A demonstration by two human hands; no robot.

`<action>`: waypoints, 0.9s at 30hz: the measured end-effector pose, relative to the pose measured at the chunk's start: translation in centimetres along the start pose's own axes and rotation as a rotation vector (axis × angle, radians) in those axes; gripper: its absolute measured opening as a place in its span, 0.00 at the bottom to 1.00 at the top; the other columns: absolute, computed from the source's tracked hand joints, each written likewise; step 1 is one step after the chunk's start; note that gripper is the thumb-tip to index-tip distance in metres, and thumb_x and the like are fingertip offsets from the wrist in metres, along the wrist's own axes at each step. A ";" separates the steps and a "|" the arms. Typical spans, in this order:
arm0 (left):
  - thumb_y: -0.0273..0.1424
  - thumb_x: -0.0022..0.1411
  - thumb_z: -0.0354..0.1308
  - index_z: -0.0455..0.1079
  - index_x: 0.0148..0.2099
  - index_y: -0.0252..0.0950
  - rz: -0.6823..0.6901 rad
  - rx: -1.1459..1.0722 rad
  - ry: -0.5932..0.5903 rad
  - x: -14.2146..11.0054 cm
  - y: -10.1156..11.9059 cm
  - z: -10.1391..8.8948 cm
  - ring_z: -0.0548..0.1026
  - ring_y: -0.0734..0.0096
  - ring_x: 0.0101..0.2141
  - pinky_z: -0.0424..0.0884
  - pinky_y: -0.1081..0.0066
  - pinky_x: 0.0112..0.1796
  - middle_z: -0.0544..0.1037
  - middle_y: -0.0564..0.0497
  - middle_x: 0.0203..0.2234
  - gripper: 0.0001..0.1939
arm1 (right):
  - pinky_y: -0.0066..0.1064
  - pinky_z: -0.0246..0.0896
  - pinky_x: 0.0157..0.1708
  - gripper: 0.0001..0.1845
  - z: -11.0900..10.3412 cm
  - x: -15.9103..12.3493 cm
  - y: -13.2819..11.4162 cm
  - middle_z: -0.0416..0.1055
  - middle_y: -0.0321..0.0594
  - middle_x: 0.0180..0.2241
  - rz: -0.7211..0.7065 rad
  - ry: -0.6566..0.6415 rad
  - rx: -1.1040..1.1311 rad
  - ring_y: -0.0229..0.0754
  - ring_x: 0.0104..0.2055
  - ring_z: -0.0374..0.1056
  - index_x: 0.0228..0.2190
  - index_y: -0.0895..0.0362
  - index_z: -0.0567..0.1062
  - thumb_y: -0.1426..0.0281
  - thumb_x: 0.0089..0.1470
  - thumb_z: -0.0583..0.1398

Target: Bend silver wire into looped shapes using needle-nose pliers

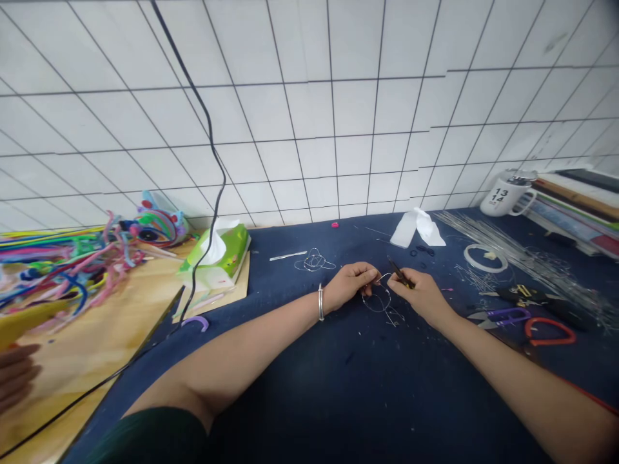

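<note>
My left hand (349, 282), with a silver bangle at the wrist, pinches the top of a thin wire loop (377, 300) that lies over the dark blue cloth (338, 386). My right hand (420, 295) is closed on a small dark tool (397, 270), probably pliers, whose tip meets the wire beside my left fingers. Both forearms rest on the cloth.
Another bent wire piece (315, 261) and white paper (416, 227) lie farther back. At right are a bundle of straight wires (522, 258), a tape ring (485, 258), scissors (507, 316), a mug (505, 193). At left, a tissue box (220, 254), pipe cleaners (72, 264), a hanging black cable (213, 167), another person's hand (17, 380).
</note>
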State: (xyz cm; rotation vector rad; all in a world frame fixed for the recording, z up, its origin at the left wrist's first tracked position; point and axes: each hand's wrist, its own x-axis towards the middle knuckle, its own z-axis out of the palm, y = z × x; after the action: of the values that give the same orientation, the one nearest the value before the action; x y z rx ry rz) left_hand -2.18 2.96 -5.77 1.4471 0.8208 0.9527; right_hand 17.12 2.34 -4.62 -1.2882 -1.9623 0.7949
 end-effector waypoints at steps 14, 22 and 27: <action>0.41 0.59 0.49 0.67 0.38 0.31 -0.019 -0.009 -0.019 0.0 0.0 0.0 0.67 0.82 0.21 0.61 0.78 0.24 0.72 0.49 0.29 0.17 | 0.26 0.52 0.27 0.13 0.0 -0.1 -0.1 0.65 0.34 0.23 0.017 0.021 0.068 0.35 0.26 0.58 0.27 0.58 0.70 0.60 0.49 0.55; 0.36 0.53 0.57 0.67 0.40 0.31 -0.040 0.073 -0.081 0.0 0.2 0.1 0.67 0.82 0.22 0.62 0.78 0.25 0.72 0.50 0.29 0.15 | 0.26 0.51 0.27 0.12 0.0 -0.1 0.3 0.65 0.34 0.23 0.027 0.043 0.084 0.35 0.26 0.58 0.28 0.58 0.70 0.61 0.49 0.55; 0.35 0.54 0.56 0.67 0.39 0.31 -0.048 0.078 -0.071 0.1 0.2 0.1 0.66 0.83 0.21 0.63 0.77 0.26 0.73 0.50 0.29 0.13 | 0.26 0.52 0.28 0.12 0.0 0.0 0.2 0.64 0.34 0.23 0.027 0.037 0.126 0.36 0.27 0.58 0.28 0.58 0.71 0.61 0.48 0.56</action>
State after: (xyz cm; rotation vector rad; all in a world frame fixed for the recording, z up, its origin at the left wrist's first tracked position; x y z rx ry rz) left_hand -2.07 2.95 -5.53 1.5133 0.8447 0.8367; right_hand 17.22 2.38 -4.82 -1.2482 -1.8391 0.8873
